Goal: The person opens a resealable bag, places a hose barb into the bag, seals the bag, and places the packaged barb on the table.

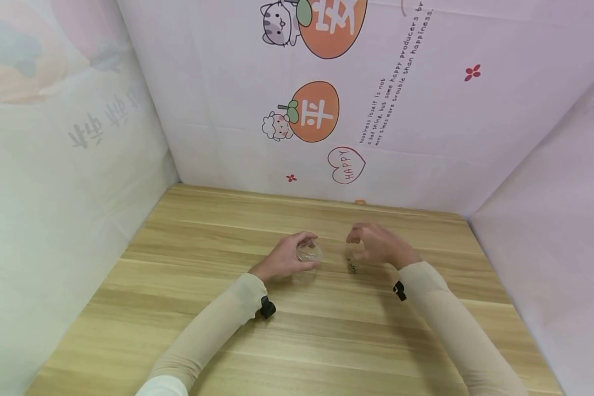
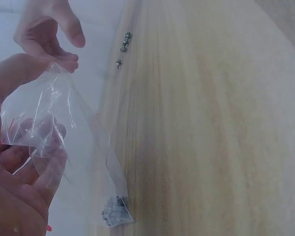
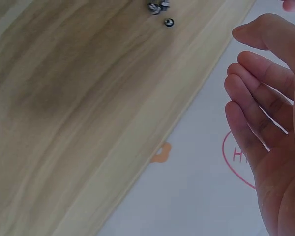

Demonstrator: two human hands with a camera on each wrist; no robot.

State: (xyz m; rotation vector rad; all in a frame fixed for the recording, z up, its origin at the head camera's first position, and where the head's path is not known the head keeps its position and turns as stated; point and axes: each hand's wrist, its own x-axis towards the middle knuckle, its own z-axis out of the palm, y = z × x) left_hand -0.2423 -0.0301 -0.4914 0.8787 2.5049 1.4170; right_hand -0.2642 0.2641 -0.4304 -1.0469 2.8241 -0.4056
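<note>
My left hand (image 1: 283,258) grips a clear plastic bag (image 2: 76,110), its thumb on one side and the other fingers on the far side. Small metal screws (image 2: 117,214) are gathered in the bag's bottom corner. To the right of the bag, several loose screws (image 1: 352,268) lie in a little group on the table. One screw (image 2: 119,63) sits slightly apart from the others. My right hand (image 1: 378,245) hovers just beyond these screws, thumb and fingers apart and loosely bent. Nothing shows between its fingers (image 3: 246,129) in the right wrist view.
The wood-grain table (image 1: 297,341) is bordered by a printed white sheet (image 1: 227,110) at the back. Pale side walls stand at left (image 1: 69,198) and right (image 1: 549,220). Each sleeve carries a black wrist device, one at the left wrist (image 1: 267,307) and another at the right (image 1: 400,291).
</note>
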